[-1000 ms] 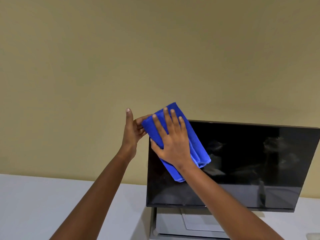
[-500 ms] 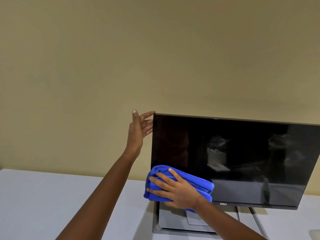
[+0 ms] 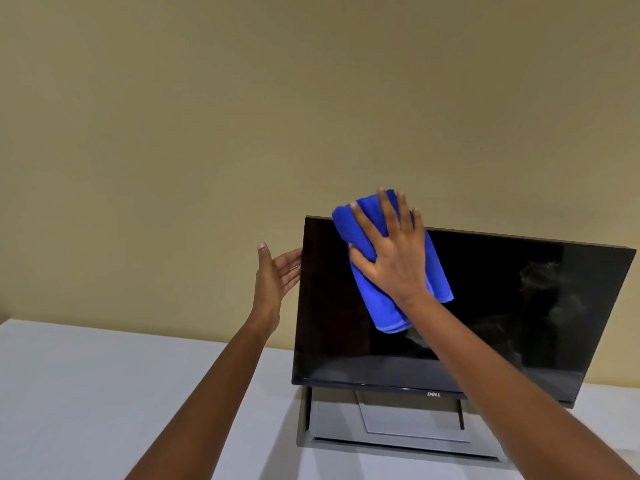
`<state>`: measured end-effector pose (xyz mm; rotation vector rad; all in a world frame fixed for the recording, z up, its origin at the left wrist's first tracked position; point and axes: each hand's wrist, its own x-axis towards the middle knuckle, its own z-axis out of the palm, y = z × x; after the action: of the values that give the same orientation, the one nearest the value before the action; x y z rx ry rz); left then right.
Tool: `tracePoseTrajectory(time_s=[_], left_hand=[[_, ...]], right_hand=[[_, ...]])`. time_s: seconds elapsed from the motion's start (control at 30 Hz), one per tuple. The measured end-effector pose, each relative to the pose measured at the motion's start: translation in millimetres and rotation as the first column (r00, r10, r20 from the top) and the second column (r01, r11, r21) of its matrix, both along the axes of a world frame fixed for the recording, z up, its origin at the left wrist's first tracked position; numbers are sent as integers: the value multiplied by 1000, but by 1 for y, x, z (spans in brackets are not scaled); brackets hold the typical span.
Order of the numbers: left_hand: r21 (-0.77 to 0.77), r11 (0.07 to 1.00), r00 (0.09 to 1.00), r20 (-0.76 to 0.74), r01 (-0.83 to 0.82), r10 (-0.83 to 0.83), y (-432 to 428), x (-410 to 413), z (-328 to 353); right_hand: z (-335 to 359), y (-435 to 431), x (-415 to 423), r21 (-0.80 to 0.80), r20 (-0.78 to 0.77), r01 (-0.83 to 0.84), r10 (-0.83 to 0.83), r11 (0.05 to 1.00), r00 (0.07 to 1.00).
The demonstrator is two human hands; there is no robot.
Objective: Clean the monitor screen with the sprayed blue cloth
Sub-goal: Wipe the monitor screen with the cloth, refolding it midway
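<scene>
A black Dell monitor [image 3: 502, 306] stands on a white table, its dark screen facing me and tilted slightly back. My right hand [image 3: 394, 258] lies flat with fingers spread on a folded blue cloth [image 3: 384, 310], pressing it against the upper left part of the screen. The cloth's top end sticks up over the monitor's top edge. My left hand [image 3: 272, 282] is beside the monitor's left edge, thumb up, with its fingertips touching or reaching behind that edge.
The monitor's grey stand base [image 3: 391, 420] rests on the white table [image 3: 104, 393]. A plain beige wall [image 3: 242, 116] rises close behind the monitor. The screen shows faint reflections on its right side.
My right hand has swept the cloth down to the lower left corner of the screen and back up to the top, a bit further right. My left hand stayed by the left edge.
</scene>
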<state>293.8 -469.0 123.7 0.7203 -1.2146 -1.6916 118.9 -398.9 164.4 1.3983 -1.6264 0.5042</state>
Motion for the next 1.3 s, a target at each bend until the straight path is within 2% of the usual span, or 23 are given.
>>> tracePoseTrajectory(time_s=[0.1,0.2,0.27,0.37,0.47,0.6,0.67,0.73,0.83,0.93,1.0,1.03,1.1,1.17,1.23,1.3], left_hand=[[21,1000,1000,-22,-12,13,4,-1,-5],[49,998,999,-25,-33,34,6,-2,-9],[50,998,999,-16,-30,31,6,-1,-11],[36,999,1000,4,-27,27,5,1,-15],[43,998,998,25,-50,49,8,3,-19],[29,995,994,52,-96,95,17,2,-26],[36,992,991,53,-122,120,19,0,-27],[44,988,988,58,-147,144,19,-3,-26],[46,981,981,60,-186,183,21,-7,-25],[43,973,973,45,-229,227,24,-9,-28],[49,971,972,38,-235,233,24,-9,-29],[54,971,972,32,-232,231,24,-8,-29],[70,971,974,15,-228,227,25,-9,-29],[88,969,972,9,-233,233,24,-10,-28],[87,972,976,29,-219,217,24,-9,-26],[60,978,979,50,-198,195,23,-7,-26]], right_hand=[[-32,-3,19,21,-15,-75,76,997,997],[-81,3,33,172,-107,-147,167,974,980],[-118,14,38,326,-166,-132,194,936,967],[-165,38,39,556,-262,-64,248,829,933],[-184,52,32,663,-370,28,295,748,881],[-163,53,19,638,-433,-18,378,770,818],[-137,50,9,574,-411,-80,371,815,833],[-102,45,-1,466,-357,-120,311,877,881],[-42,30,-13,285,-265,-94,173,954,949],[-1,12,-10,165,-96,-59,75,984,993],[2,3,2,126,13,-67,66,990,998],[-5,0,9,123,20,-66,64,990,998],[-29,-2,23,162,-31,-93,99,982,995],[-60,2,33,269,-110,-139,174,953,979],[-94,13,38,431,-197,-126,230,893,953],[-127,29,42,600,-290,-44,269,799,919]])
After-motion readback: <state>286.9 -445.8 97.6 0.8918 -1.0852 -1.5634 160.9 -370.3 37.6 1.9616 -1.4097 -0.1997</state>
